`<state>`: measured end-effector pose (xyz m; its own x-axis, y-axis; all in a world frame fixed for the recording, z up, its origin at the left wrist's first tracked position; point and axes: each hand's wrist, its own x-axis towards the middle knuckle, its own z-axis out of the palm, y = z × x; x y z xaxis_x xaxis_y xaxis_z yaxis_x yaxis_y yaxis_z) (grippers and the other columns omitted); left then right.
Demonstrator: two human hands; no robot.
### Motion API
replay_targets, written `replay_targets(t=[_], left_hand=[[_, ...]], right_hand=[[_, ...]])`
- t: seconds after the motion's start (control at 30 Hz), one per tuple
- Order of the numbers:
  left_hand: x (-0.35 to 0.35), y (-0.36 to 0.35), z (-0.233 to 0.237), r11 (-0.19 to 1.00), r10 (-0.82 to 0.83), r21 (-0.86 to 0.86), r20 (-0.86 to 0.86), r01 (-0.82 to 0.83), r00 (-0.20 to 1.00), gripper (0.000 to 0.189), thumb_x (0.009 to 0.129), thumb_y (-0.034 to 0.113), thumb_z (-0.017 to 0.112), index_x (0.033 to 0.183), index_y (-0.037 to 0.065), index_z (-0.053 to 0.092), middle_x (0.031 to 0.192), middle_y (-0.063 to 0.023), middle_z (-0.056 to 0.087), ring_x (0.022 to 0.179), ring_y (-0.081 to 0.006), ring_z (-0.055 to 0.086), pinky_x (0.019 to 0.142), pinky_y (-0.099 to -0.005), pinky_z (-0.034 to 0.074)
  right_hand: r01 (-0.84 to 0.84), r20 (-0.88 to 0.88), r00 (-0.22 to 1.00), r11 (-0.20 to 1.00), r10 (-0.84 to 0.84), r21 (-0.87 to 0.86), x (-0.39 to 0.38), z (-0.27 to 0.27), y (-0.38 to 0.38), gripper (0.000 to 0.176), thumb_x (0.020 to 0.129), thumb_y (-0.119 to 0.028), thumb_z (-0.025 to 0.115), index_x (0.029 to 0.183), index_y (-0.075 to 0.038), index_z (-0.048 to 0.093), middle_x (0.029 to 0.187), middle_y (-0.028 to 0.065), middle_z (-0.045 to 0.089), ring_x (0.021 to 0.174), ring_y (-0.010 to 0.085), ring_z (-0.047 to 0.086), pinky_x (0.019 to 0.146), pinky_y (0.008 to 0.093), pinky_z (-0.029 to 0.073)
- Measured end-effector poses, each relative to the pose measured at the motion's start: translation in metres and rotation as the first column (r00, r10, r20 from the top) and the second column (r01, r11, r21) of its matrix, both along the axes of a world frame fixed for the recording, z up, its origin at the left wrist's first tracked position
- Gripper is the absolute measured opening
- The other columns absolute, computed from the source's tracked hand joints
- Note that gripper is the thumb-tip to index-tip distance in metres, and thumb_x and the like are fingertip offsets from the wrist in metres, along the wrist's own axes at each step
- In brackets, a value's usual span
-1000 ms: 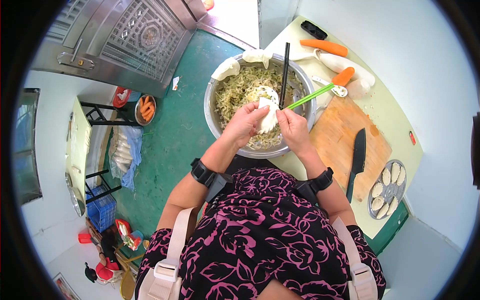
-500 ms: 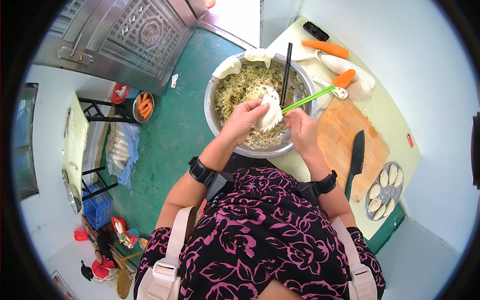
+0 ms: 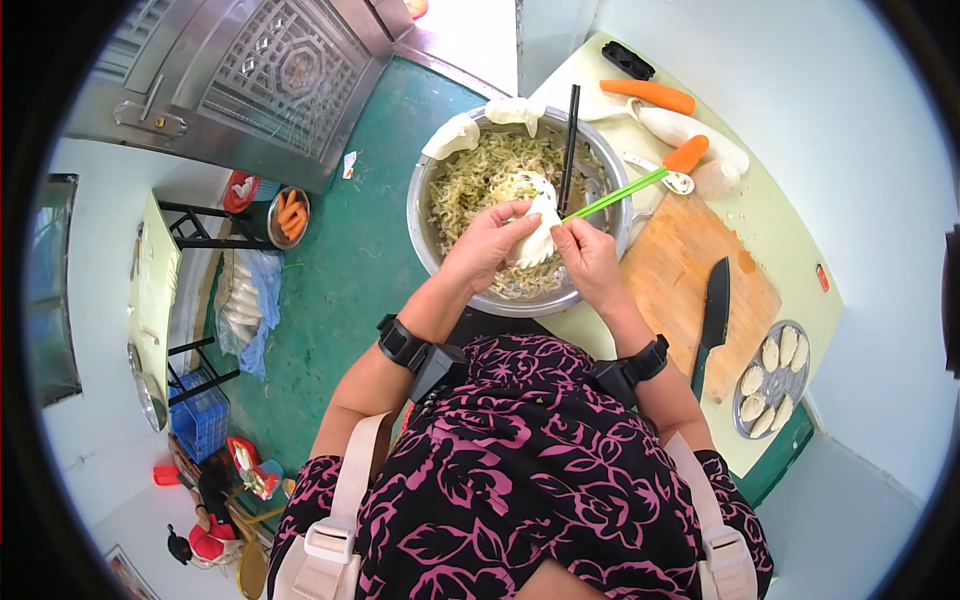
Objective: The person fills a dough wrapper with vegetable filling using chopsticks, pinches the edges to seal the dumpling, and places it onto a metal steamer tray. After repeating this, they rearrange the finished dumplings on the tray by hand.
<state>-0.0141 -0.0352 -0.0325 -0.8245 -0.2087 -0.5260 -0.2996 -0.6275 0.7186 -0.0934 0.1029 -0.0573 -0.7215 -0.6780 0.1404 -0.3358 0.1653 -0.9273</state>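
Observation:
Over a metal bowl point(image 3: 421, 252) of shredded vegetable filling point(image 3: 475, 180), my left hand point(image 3: 492, 240) supports a white dumpling point(image 3: 540, 228) with a pleated edge. Some filling shows at its far end. My right hand point(image 3: 588, 256) pinches the dumpling's near-right edge between thumb and fingers. Just beyond that hand, green chopsticks point(image 3: 625, 191) slope across the bowl's right rim, their lower ends close to the dumpling. Black chopsticks point(image 3: 570, 140) stand in the filling. Pale dough wrappers point(image 3: 514, 113) drape over the far rim.
Right of the bowl are a cutting board point(image 3: 665, 265), a knife point(image 3: 712, 315) and a round tray point(image 3: 765, 385) with several dumplings. Carrots point(image 3: 650, 96), a white radish point(image 3: 690, 135) and a spoon point(image 3: 678, 182) lie farther back. A person point(image 3: 205, 540) is at lower left.
My right hand has moved left and slightly up, from beside the dumpling onto its edge. My left hand still holds the dumpling in nearly the same place.

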Motion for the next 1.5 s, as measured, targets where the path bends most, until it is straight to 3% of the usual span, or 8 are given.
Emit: replay_targets(t=[0.27,0.43,0.57,0.73,1.13,1.23,1.43,1.5], left_hand=[[-0.003,0.000,-0.006,0.991,0.017,-0.128,-0.079,-0.027,0.997,0.029,0.083,0.016,0.057,0.107,0.000,0.055,0.093,-0.0047,0.061,0.077,-0.0079,0.057,0.068,-0.0203,0.046],[-0.002,-0.006,-0.008,1.000,0.019,0.004,-0.031,-0.019,0.999,0.026,0.083,0.015,0.055,0.107,0.004,0.055,0.093,-0.0025,0.061,0.075,-0.0056,0.058,0.062,-0.0186,0.047],[-0.004,-0.003,0.001,0.993,0.107,0.046,-0.028,-0.106,0.994,0.027,0.082,0.015,0.057,0.106,0.002,0.056,0.084,-0.0029,0.062,0.069,-0.0065,0.057,0.060,-0.0183,0.046],[0.001,-0.011,-0.013,0.998,-0.058,-0.010,-0.015,0.058,0.998,0.025,0.083,0.013,0.055,0.106,0.005,0.056,0.092,-0.0021,0.061,0.075,-0.0043,0.057,0.063,-0.0168,0.046],[0.000,-0.004,-0.008,0.992,-0.035,-0.126,-0.048,0.028,0.998,0.027,0.084,0.012,0.054,0.109,0.001,0.055,0.096,-0.0049,0.060,0.080,-0.0075,0.057,0.070,-0.0204,0.047],[-0.001,-0.006,-0.009,0.988,-0.037,-0.149,-0.051,0.029,0.998,0.027,0.084,0.013,0.054,0.108,0.001,0.055,0.095,-0.0054,0.060,0.079,-0.0077,0.057,0.069,-0.0206,0.047],[0.001,-0.010,-0.004,0.998,-0.019,-0.054,-0.037,0.017,0.999,0.026,0.084,0.014,0.054,0.107,0.002,0.056,0.093,-0.0055,0.061,0.078,-0.0082,0.059,0.067,-0.0202,0.048],[0.000,-0.009,-0.002,0.999,-0.028,-0.032,-0.029,0.027,0.999,0.026,0.084,0.014,0.054,0.107,0.002,0.056,0.092,-0.0051,0.062,0.077,-0.0078,0.059,0.066,-0.0197,0.048]], right_hand=[[0.063,-0.020,0.998,0.997,-0.063,0.053,-0.001,-0.007,0.000,0.028,0.084,-0.019,0.053,0.063,0.000,0.048,0.052,0.0149,0.048,0.045,0.0259,0.047,0.043,0.0330,0.035],[0.074,0.078,0.994,0.996,-0.070,-0.047,-0.003,-0.003,0.008,0.031,0.085,-0.022,0.052,0.065,0.000,0.049,0.051,0.0130,0.046,0.044,0.0227,0.046,0.044,0.0313,0.035],[0.097,0.087,0.991,0.995,-0.100,0.029,-0.012,0.000,0.009,0.031,0.084,-0.025,0.053,0.067,0.000,0.050,0.051,0.0110,0.046,0.044,0.0203,0.044,0.044,0.0298,0.035],[-0.024,0.032,0.999,0.999,0.025,-0.032,-0.004,-0.001,0.002,0.030,0.083,-0.025,0.055,0.067,-0.001,0.050,0.052,0.0102,0.045,0.044,0.0194,0.043,0.044,0.0296,0.035],[0.041,-0.116,0.993,0.999,-0.036,0.036,-0.001,-0.004,-0.005,0.029,0.083,-0.021,0.052,0.062,-0.001,0.048,0.053,0.0165,0.049,0.049,0.0315,0.049,0.044,0.0353,0.036],[0.041,-0.083,0.996,0.997,-0.036,0.058,0.000,-0.005,-0.004,0.032,0.085,-0.023,0.051,0.061,-0.001,0.048,0.051,0.0148,0.048,0.046,0.0288,0.049,0.044,0.0339,0.037],[0.040,0.381,0.923,0.999,-0.049,0.030,-0.010,-0.007,0.011,0.037,0.087,-0.029,0.049,0.064,0.000,0.050,0.048,0.0091,0.045,0.045,0.0157,0.047,0.045,0.0293,0.036],[0.020,0.248,0.968,1.000,-0.025,0.022,-0.010,-0.011,0.008,0.036,0.086,-0.029,0.050,0.065,0.000,0.050,0.050,0.0096,0.046,0.046,0.0155,0.047,0.045,0.0292,0.036]])
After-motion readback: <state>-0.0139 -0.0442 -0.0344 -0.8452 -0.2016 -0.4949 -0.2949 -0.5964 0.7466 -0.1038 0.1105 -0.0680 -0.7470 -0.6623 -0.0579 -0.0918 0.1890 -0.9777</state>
